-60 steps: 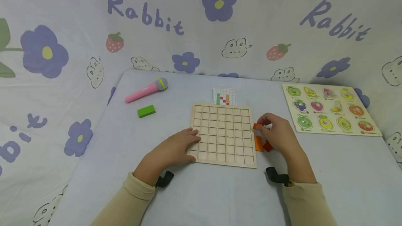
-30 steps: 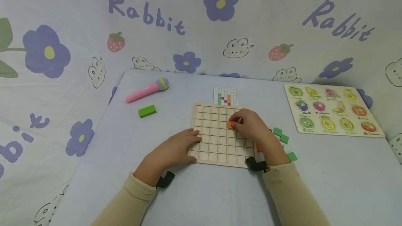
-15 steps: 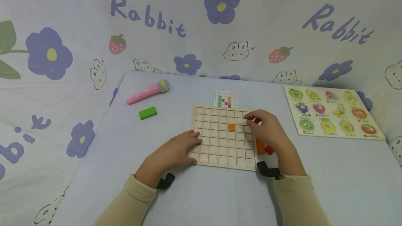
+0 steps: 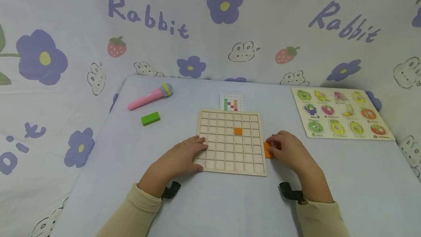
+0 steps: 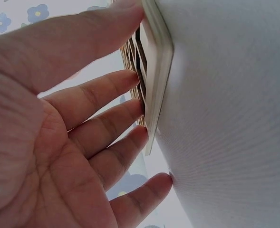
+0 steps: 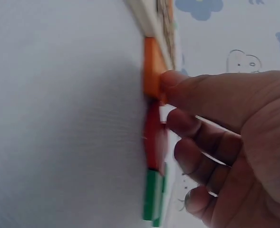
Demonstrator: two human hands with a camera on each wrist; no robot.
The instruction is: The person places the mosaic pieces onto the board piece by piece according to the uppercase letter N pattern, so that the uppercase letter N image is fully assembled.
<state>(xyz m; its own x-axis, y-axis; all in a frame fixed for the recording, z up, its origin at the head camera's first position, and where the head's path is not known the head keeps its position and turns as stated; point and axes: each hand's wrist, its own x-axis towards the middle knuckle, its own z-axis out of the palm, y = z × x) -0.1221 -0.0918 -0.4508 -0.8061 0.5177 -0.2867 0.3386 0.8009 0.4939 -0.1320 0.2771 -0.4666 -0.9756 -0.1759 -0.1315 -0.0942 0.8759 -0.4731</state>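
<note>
A wooden grid board [image 4: 221,155] lies flat on the table, with one orange square tile [image 4: 238,131] in a cell of its upper right part. My left hand [image 4: 175,158] rests at the board's left edge, thumb and fingertips touching it, fingers fairly straight in the left wrist view. Just right of the board, my right hand [image 4: 292,153] pinches an orange block [image 4: 268,153] that lies against the board's edge. The right wrist view has the thumb on this block. Beside it there stand a red block [image 6: 153,137] and green blocks [image 6: 151,194], hidden by the hand in the head view.
Behind the board lies a pattern card [image 4: 231,101] with coloured squares. A pink toy microphone [image 4: 146,99] and a green block [image 4: 150,118] are at the left. On the right lies a fruit puzzle board [image 4: 342,114].
My right hand brought an orange tile from beside the board into a cell and let go. It then moved back right to the orange block. The left hand stayed at the board's edge.
</note>
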